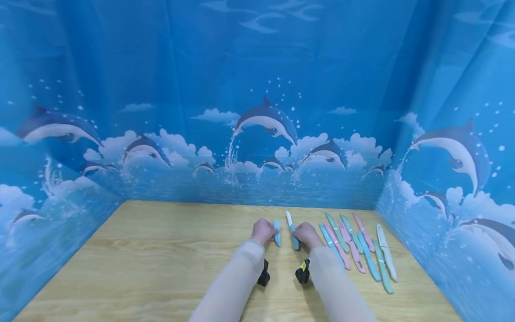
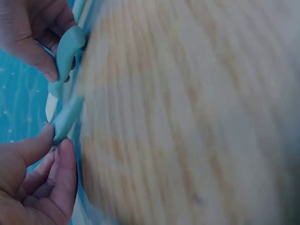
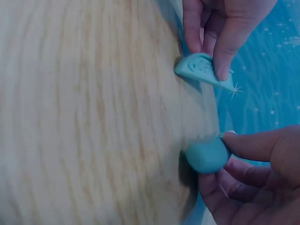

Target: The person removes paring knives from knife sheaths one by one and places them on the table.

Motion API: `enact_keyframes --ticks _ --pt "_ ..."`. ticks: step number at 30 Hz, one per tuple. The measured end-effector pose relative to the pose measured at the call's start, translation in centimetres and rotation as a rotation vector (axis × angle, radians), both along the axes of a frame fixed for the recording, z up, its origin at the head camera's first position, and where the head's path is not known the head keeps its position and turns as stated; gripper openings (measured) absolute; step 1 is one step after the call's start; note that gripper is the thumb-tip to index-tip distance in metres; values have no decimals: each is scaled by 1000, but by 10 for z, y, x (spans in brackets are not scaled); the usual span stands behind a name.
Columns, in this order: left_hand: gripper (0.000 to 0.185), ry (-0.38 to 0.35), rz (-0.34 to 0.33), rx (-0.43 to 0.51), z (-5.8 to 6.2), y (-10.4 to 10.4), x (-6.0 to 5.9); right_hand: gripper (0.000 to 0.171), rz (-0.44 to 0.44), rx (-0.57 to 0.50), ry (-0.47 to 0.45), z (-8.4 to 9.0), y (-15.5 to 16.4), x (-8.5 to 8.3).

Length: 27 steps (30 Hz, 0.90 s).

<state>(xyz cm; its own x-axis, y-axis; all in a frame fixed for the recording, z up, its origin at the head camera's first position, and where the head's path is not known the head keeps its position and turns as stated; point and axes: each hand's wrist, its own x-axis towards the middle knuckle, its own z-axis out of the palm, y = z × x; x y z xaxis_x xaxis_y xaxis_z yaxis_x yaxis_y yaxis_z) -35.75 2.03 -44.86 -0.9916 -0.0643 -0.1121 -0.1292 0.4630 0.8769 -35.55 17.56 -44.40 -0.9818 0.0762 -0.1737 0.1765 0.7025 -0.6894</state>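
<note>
- Starting at the left, a light blue sheath is pinched by the left hand, thumb and fingers curled round it just above the bench; a slack pinch could let it drop or twist off line.
- Beside it, a small knife with a white blade and blue handle is gripped by the right hand, its fingers closed on the handle end; blade and sheath stand near each other but apart.
- With the blade bared, a fingertip of the left hand could be nicked if the sheath mouth is missed, as the two hands work close together.
- The wrist views are blurred, so how firmly each piece is held cannot be judged with certainty.
- Further right, a row of sheathed knives, pink, green, blue and white, lies on the bench; it could be knocked askew by the right sleeve if the forearm swings outward.
</note>
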Motion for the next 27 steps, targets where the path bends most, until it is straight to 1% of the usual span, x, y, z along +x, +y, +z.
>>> enact_keyframes --ticks 3,8,10,14,17,21,25,27 --pt "13 -21 9 -18 -2 3 -3 12 -23 5 -32 -2 1 -3" --pt "19 -19 -7 -129 1 6 -6 14 -58 17 -53 -3 2 -7" --pt "22 -23 -13 -170 2 6 -5 15 -60 27 -58 -4 1 -8" --pt "21 -27 -25 -199 4 7 -4 16 -63 46 -60 -5 -1 -8" --pt "16 -12 -28 -234 4 9 -4 17 -64 75 -48 -2 -4 -7" --pt "21 1 -30 -292 4 12 -5 17 -48 97 -36 1 -5 -8" --pt "23 -10 -35 -288 4 16 -5 16 -41 113 -21 0 -3 -8" --pt "20 -17 -36 -273 4 17 -2 17 -29 118 -10 -2 -3 -7"
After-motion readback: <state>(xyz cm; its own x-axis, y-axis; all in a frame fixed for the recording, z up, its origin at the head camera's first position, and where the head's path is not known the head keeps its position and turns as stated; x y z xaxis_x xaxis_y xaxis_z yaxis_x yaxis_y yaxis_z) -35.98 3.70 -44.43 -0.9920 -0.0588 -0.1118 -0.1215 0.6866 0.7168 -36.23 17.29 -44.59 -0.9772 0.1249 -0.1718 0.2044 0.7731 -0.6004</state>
